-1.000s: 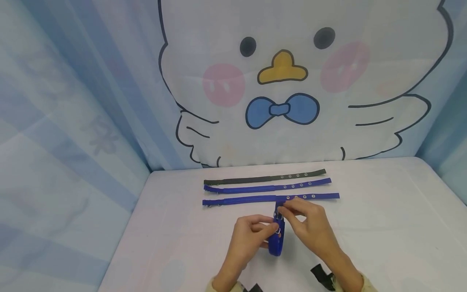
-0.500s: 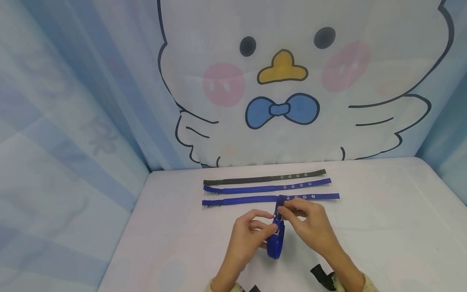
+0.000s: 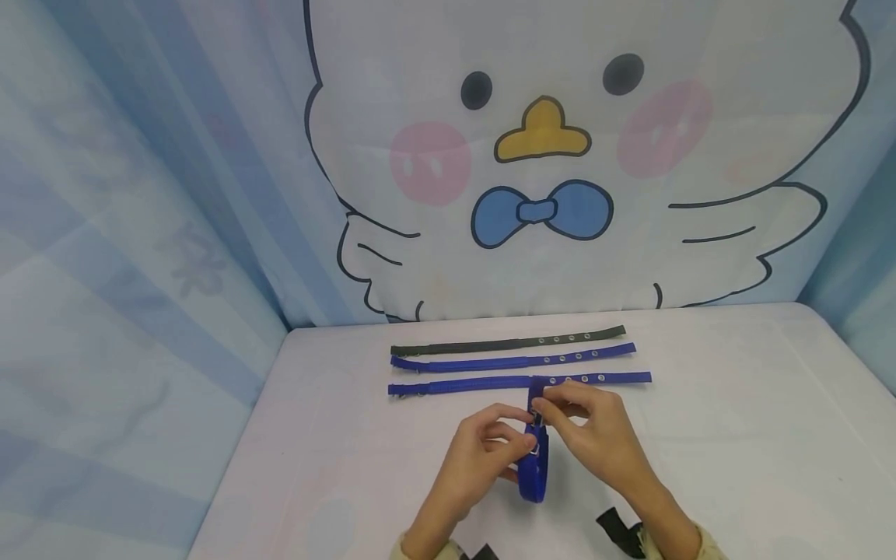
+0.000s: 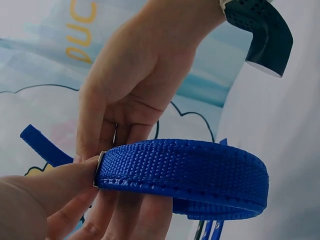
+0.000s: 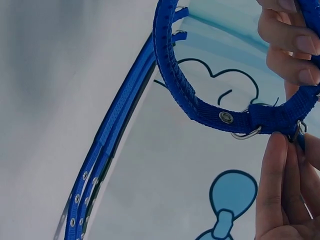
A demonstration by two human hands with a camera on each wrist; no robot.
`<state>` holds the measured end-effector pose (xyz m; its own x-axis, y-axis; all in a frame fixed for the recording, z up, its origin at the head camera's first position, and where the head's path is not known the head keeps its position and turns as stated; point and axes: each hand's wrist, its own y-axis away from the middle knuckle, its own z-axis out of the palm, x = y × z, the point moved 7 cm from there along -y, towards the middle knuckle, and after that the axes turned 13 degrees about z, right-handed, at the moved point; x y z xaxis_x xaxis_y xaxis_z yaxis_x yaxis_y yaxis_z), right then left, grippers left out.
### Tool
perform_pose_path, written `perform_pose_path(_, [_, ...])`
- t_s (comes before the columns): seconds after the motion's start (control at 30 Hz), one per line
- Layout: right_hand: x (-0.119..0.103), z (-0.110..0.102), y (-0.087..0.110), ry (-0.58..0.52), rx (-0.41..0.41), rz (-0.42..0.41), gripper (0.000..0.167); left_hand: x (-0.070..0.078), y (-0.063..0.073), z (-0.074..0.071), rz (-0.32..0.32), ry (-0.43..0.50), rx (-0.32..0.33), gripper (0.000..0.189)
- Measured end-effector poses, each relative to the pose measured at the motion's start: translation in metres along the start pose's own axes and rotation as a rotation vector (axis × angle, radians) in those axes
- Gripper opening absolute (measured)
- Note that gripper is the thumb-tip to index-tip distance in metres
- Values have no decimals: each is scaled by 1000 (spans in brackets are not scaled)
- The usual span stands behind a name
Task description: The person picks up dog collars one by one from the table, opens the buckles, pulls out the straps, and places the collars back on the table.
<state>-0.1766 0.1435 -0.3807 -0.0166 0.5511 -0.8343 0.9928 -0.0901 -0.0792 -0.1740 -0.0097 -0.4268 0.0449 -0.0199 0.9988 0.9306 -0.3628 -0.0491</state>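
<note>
A blue webbing collar [image 3: 533, 476], bent into a loop, hangs between my two hands above the table. My left hand [image 3: 483, 449] grips the loop from the left, thumb by the metal ring. From the other side, my right hand [image 3: 595, 424] pinches the strap at the buckle with thumb and fingertips. In the right wrist view the buckle [image 5: 299, 129] is partly covered by fingers; a D-ring [image 5: 246, 135] and a metal eyelet [image 5: 226, 117] show beside it. A free strap tail [image 4: 46, 145] sticks out past the hands in the left wrist view.
Behind my hands, three straps with eyelets lie flat side by side: a dark green one [image 3: 476, 344], a blue one [image 3: 476, 364] and a nearer blue one [image 3: 462, 384]. A printed cartoon curtain [image 3: 434, 264] rises at the table's [image 3: 756, 435] back edge.
The loop's bottom has shifted slightly down and, lately, to the right, along with my left hand. My right hand keeps its pinch almost in place. The straps behind have not moved.
</note>
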Motion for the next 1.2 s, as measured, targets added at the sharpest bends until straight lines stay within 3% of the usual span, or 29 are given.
perform_pose_path(0.17, [0,-1,1,29,11,-18,4,1,0,2,18,11,-12,24])
perform_pose_path(0.33, [-4,-3,2,64,46,-77,6,4,1,-2,28,-58,23,22])
perform_pose_path(0.47, [-8,-6,3,95,79,-137,6,9,3,-5,62,-162,75,25])
perform_pose_path(0.63, [-9,-7,4,181,117,-151,7,18,7,-8,114,-369,127,36])
perform_pose_path(0.73, [-9,-6,5,221,126,-146,8,22,8,-6,127,-508,130,40])
perform_pose_path(0.83, [-9,-5,5,234,133,-154,8,24,7,-3,142,-582,115,36])
perform_pose_path(1.0, [-11,-3,6,242,124,-175,9,24,7,-3,174,-575,109,27])
perform_pose_path(1.2, [-12,-3,8,252,72,-172,11,18,8,-8,163,-466,96,30])
